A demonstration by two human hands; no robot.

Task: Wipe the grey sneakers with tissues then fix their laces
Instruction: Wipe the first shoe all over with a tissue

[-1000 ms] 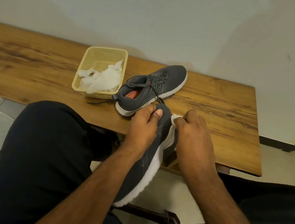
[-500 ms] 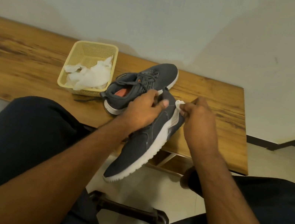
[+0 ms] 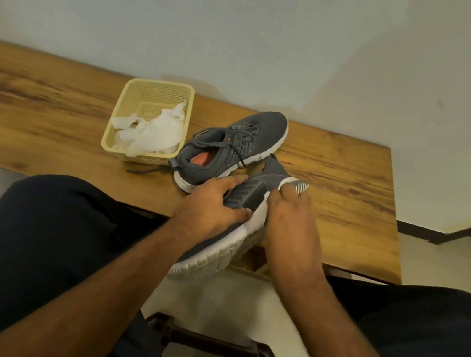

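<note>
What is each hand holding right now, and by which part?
The left hand grips the grey sneaker around its upper at midfoot. The right hand presses a tissue against its white sole edge.

Tissues (image 3: 154, 133) in basket (image 3: 136, 93), left of sneaker (image 3: 240, 144)

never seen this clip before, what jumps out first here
The held sneaker in the middle, tipped on its side over the table edge: the left hand grips its upper while the right hand presses a tissue to its white sole. Behind it the second sneaker sits upright on the table, laces loose. To its left stands a yellow basket of crumpled tissues.
</note>
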